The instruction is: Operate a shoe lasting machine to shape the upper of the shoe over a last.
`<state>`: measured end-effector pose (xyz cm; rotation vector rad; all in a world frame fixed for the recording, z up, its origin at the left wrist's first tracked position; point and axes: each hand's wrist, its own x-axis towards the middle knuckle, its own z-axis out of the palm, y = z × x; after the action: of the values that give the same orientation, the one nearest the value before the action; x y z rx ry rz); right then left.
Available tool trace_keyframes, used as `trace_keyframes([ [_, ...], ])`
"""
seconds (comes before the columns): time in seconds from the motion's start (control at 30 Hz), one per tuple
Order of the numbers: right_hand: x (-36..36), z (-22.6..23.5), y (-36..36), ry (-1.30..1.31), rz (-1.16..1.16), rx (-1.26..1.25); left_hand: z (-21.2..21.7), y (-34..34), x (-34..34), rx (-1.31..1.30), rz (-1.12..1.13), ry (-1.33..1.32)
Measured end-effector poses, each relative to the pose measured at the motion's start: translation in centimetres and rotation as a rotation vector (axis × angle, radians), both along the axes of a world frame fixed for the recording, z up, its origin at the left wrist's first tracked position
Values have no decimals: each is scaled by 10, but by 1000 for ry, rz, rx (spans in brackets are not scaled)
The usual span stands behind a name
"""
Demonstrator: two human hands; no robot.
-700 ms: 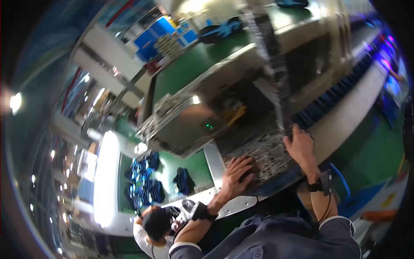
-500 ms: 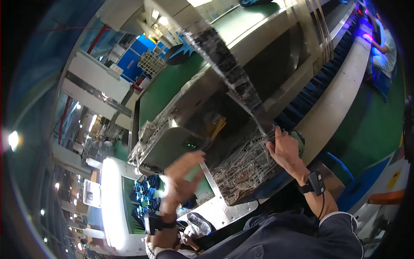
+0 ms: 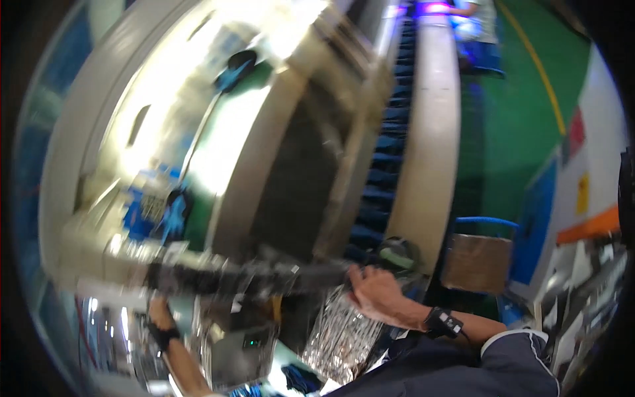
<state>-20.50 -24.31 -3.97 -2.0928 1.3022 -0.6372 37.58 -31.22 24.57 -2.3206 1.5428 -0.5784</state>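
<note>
A long pale beam, wrapped along part of its length in dark, shiny tape [image 3: 245, 279], crosses in front of me and is smeared by motion. At its left part, my left hand [image 3: 159, 308] reaches up against the lower edge; its fingers are hidden or blurred. My right hand [image 3: 376, 291] rests at the beam's right end, fingers extended and thumb apart. Just beyond it sits a round black and green object [image 3: 398, 255]. Below the beam are a crinkled silvery surface [image 3: 340, 334] and a grey machine housing [image 3: 241, 351] with small green lights.
A row of dark blue pieces [image 3: 389, 155] runs beside a pale curved rail [image 3: 423, 145]. Black and blue items [image 3: 173, 215] sit on the far green surface. At right stands a blue-framed chair [image 3: 476, 264]. A person [image 3: 476, 33] works far off.
My view has swung right. My left hand has risen to the beam, which now lies nearly level across the view. My right hand is still at the beam's end.
</note>
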Motion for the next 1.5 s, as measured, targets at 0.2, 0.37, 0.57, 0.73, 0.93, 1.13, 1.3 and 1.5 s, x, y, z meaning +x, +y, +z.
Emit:
trace_keyframes([
  [0.2, 1, -2, -1, -47, -119, -253, -11, -82, 38, -47, 77, 36],
  [0.37, 3, -8, -1, -38, -116, -259, -9, -87, 33, -111, 73, 52],
  [0.57, 5, -10, 1, -41, -100, -263, 2, -58, 11, -199, -1, 69],
  [0.73, 1, -8, 2, -91, -80, -226, 10, -11, -18, -290, -99, 71],
  [0.93, -3, -3, -1, -95, 25, -31, 36, 76, -96, -393, -236, 17],
  [1.13, -8, -3, -2, -107, 75, -13, 43, 233, -225, -488, -383, -202],
  [1.3, -8, 12, 6, -605, 129, -349, 10, 322, -321, -515, -475, -227],
  [1.5, -31, 52, 30, -1283, 673, 460, -84, 318, -375, -449, -831, 43],
])
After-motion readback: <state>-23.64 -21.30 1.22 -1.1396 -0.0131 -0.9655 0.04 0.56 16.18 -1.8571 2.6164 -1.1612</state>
